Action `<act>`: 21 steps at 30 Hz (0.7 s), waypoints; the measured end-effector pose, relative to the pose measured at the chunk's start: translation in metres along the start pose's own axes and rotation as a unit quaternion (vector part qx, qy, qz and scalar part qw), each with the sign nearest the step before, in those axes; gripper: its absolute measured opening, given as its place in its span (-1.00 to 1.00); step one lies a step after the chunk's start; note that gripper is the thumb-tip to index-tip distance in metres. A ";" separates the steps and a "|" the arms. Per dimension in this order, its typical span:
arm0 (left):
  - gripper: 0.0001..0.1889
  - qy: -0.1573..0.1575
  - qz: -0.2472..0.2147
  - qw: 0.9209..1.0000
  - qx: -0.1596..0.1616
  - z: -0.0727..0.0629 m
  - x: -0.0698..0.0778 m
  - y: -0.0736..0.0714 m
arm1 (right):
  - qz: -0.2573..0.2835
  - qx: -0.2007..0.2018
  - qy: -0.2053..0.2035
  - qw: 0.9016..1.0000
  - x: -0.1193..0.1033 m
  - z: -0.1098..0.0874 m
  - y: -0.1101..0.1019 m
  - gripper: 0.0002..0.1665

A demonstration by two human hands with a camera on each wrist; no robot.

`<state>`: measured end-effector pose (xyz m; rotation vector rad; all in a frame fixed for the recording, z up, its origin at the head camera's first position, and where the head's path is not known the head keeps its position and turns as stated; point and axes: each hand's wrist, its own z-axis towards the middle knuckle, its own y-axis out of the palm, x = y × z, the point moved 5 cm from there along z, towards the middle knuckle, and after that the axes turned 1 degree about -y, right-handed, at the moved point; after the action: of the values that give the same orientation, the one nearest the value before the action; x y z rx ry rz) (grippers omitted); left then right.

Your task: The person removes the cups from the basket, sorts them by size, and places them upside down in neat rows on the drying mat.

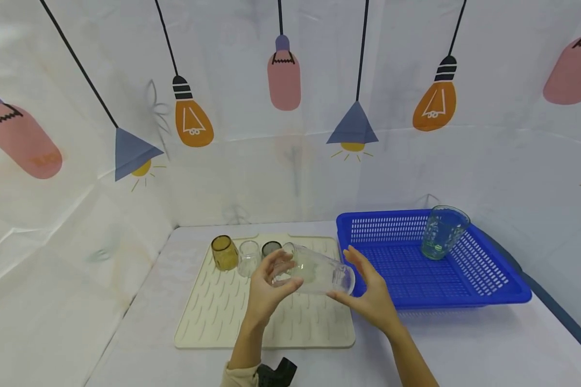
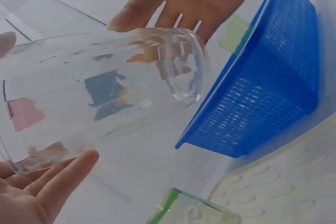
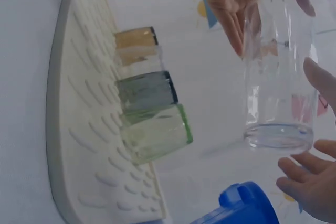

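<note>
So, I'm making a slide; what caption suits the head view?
Two hands at opposite ends of a tilted clear glass, mat and blue basket below.

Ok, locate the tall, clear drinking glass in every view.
Head: tall, clear drinking glass, below centre, slightly right.
Left wrist: the glass, left and centre.
Right wrist: the glass, upper right.
Shared landmark: blue plastic mesh basket, right, right and bottom respectively.

Left hand (image 1: 266,287) and right hand (image 1: 375,302), up front and face to face!
The left curves its fingers opposite the thumb, left forearm (image 1: 247,343) rising from below; across from it, the right spreads thumb and forefinger wide, right forearm (image 1: 409,352) slanting in, though how firmly its fingertips press, if at all, is hard to call.
</note>
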<state>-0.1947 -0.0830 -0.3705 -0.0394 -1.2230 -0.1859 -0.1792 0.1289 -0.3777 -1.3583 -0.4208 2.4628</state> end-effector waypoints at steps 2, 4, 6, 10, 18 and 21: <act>-0.32 -0.015 -0.021 1.000 0.007 -0.001 -0.003 -0.002 | 0.024 -0.005 0.018 1.000 0.005 0.000 -0.001 0.09; -0.30 -0.025 -0.043 0.999 0.009 -0.001 -0.005 -0.002 | 0.056 -0.012 0.034 0.998 0.010 0.001 -0.002 0.07; -0.27 -0.033 -0.067 0.997 0.009 -0.001 -0.007 -0.002 | 0.102 -0.024 0.052 0.993 0.013 0.001 -0.001 0.04; -0.21 -0.027 -0.119 0.993 -0.005 -0.002 -0.008 0.001 | 0.242 -0.057 0.090 0.964 0.018 0.001 0.004 -0.08; -0.12 0.013 -0.181 0.982 -0.051 -0.003 -0.008 0.006 | 0.527 -0.107 0.060 0.841 0.011 0.001 0.027 -0.53; -0.10 0.016 -0.184 0.980 -0.072 -0.003 -0.008 0.007 | 0.575 -0.098 0.066 0.810 0.008 0.001 0.029 -0.56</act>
<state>-0.1935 -0.0753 -0.3786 0.0637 -1.1758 -0.5958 -0.1877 0.1057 -0.3948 -2.3475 0.3444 3.1999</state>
